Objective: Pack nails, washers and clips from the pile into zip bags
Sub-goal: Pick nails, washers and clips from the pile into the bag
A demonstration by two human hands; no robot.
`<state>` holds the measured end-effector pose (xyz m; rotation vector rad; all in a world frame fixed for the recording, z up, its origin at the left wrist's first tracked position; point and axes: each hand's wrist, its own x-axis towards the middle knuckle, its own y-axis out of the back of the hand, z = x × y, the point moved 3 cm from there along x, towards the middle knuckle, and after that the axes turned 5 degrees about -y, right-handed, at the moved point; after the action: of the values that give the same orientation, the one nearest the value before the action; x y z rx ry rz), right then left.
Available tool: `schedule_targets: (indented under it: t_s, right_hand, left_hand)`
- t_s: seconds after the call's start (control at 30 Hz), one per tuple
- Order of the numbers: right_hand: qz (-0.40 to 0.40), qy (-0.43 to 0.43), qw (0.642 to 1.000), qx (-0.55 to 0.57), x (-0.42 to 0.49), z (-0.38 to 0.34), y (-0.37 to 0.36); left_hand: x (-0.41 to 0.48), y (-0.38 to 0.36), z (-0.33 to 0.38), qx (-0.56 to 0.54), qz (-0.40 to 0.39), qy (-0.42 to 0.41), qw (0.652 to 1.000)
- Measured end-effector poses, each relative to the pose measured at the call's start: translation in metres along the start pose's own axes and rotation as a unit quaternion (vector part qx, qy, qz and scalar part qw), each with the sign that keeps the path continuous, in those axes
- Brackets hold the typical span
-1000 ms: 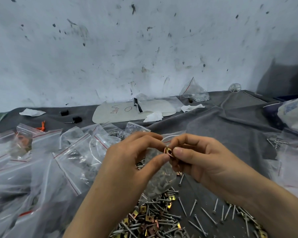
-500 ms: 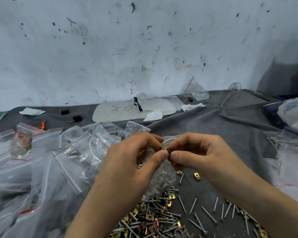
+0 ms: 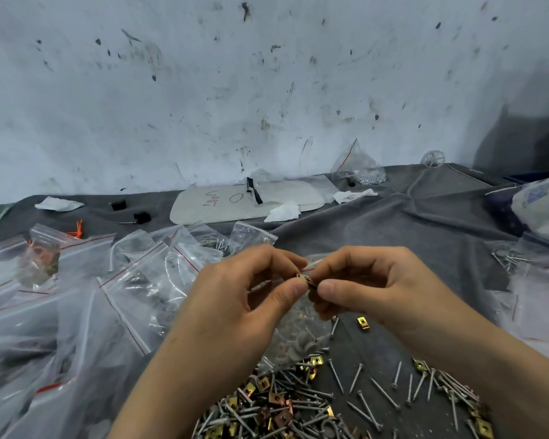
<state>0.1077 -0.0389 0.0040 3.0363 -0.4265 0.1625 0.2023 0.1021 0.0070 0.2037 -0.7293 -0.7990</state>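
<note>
My left hand [image 3: 244, 299] and my right hand [image 3: 371, 289] meet at chest height, and both pinch a small brass clip [image 3: 305, 278] between thumb and fingers. A clear zip bag [image 3: 298, 331] with grey washers in it hangs just below the fingers; which hand holds it is hidden. Under my forearms lies the pile of nails and brass clips [image 3: 276, 407] on the grey cloth. One loose brass clip [image 3: 363, 323] lies on the cloth below my right hand.
Many clear zip bags [image 3: 76, 296] with red seal lines cover the left side. A white board [image 3: 244, 201], crumpled tissues [image 3: 282, 212] and a bag of small metal parts [image 3: 358, 167] sit by the wall. More bags [image 3: 539, 280] lie at the right edge.
A brass clip has dropped onto the cloth below my right hand. Both hands stay together at the small clip, which has turned slightly between the fingers.
</note>
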Motion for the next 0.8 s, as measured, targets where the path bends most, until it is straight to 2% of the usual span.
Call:
schedule_targets:
  t_s: [0.3, 0.6, 0.8]
  right_hand:
    - [0.026, 0.050, 0.993, -0.103, -0.002, -0.006, 0.000]
    - [0.096, 0.118, 0.979, -0.139, -0.003, -0.010, -0.005]
    - [0.045, 0.132, 0.983, -0.120, -0.002, -0.011, -0.004]
  left_hand:
    - [0.001, -0.003, 0.001, -0.027, -0.027, -0.001, 0.999]
    - [0.001, -0.008, 0.007, -0.073, 0.014, -0.019, 0.997]
    - [-0.001, -0.005, 0.010, -0.117, 0.000, -0.016, 0.993]
